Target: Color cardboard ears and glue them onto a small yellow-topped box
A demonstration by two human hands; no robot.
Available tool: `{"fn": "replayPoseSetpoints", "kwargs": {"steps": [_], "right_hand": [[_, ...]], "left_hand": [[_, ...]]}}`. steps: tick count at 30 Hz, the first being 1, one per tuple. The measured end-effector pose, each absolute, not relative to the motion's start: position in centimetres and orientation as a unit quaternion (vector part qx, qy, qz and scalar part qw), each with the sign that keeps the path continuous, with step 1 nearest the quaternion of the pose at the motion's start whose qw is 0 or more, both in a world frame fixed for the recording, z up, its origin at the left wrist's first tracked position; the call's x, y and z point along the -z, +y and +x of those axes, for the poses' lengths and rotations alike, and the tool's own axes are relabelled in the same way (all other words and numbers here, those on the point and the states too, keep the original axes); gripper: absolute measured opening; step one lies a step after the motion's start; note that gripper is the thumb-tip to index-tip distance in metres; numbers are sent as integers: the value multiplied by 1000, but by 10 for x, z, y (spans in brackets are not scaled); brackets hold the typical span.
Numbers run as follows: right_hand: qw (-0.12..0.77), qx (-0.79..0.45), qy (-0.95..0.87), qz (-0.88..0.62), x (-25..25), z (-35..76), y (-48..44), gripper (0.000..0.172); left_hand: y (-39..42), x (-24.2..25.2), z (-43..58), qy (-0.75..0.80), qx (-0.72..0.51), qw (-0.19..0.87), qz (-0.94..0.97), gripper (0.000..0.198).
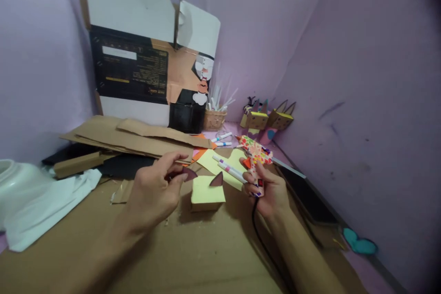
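Between my hands stands a small cardboard box (207, 196) with a pale yellow top. One dark, pointed ear piece (217, 179) rises from the right part of that top. My left hand (160, 188) pinches a second dark ear piece (189, 174) at the box's upper left; whether it touches the box I cannot tell. Off to the right, my right hand (270, 188) grips a hot glue gun (255, 156) by its handle, the nozzle pointing up and left. A black cord (257, 227) hangs from the handle.
Yellow paper (236, 156) and markers (230, 169) lie behind the box. Cardboard sheets (138, 140) are stacked at left, beside white cloth (55, 202). Behind stand a large opened carton (134, 4), a basket of white sticks (215, 120) and eared box figures (257, 121).
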State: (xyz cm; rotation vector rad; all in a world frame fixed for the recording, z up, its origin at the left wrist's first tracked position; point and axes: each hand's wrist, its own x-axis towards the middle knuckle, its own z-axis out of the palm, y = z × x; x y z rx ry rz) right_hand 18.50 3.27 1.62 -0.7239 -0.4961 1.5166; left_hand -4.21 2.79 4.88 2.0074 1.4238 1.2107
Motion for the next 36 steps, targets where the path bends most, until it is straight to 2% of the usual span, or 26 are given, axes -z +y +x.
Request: {"fn": "replayPoseSetpoints", "kwargs": {"steps": [6, 13, 21, 30, 36], "right_hand": [[641, -675, -169, -324, -14, 177, 35, 14], [655, -650, -201, -328, -10, 170, 36, 18], [629, -661, -223, -342, -11, 165, 34, 17], [635, -659, -215, -341, -5, 158, 36, 25], [635, -659, -212, -343, -4, 158, 36, 22]], "left_hand": [[30, -45, -33, 453, -425, 111, 776, 34], [34, -40, -32, 505, -398, 191, 742, 34], [31, -41, -30, 502, -385, 194, 750, 39], [31, -38, -28, 503, -377, 204, 750, 41], [33, -40, -26, 500, -372, 206, 754, 41]]}}
